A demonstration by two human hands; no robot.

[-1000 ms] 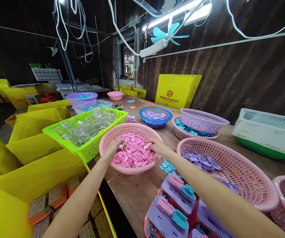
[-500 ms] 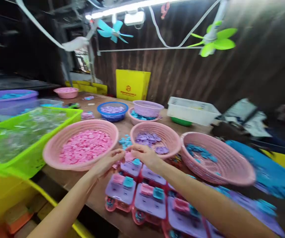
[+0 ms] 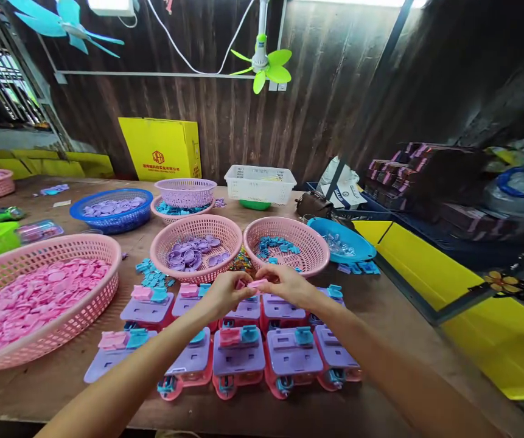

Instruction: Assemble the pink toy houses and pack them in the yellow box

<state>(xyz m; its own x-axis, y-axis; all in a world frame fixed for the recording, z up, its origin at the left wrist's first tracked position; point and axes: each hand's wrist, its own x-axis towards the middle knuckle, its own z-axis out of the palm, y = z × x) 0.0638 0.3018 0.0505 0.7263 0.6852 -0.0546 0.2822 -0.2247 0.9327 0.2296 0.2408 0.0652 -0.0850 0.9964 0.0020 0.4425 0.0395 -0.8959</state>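
Both hands are raised over two rows of purple-topped plastic boxes [image 3: 238,359] with pink bases. My right hand [image 3: 286,285] pinches a small pink plastic piece [image 3: 257,283]. Close beside it, my left hand [image 3: 229,294] has its fingers closed around another bit of pink plastic [image 3: 240,284], mostly hidden by the fingertips. Several lids carry a pink piece next to a blue clip [image 3: 249,333]. The front box right of the middle [image 3: 293,356] shows a blue clip only.
A pink basket [image 3: 106,286] of pink pieces stands at the left. Behind the boxes are a basket [image 3: 161,234] of purple discs and a basket [image 3: 321,243] of blue pieces. Loose blue clips [image 3: 153,274] lie nearby. A yellow bin [image 3: 485,331] borders the table's right side.
The view has swung to the right. My hands have gone from the pink pieces near the rows' far left end to above the middle boxes, still close together.
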